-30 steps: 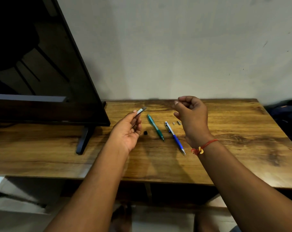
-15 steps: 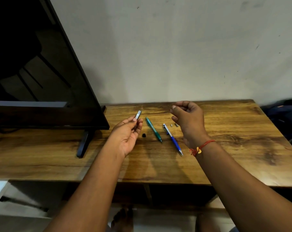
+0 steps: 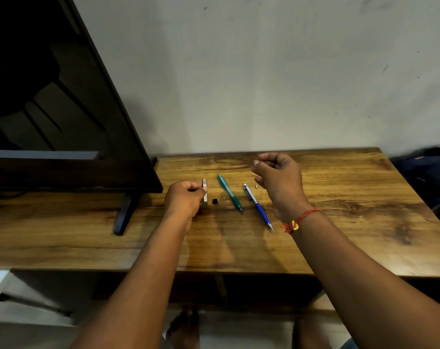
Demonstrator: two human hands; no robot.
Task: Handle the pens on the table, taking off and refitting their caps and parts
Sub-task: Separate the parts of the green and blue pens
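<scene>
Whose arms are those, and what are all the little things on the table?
They belong to a person wearing a camera on their head, so you see what they see: their own two hands over a wooden table. On it lie a green pen, a blue pen, a black bit and a tiny part. The left hand pinches a silver piece. The right hand hangs above, fingers curled; nothing shows in it. A dark screen stands at the left.
</scene>
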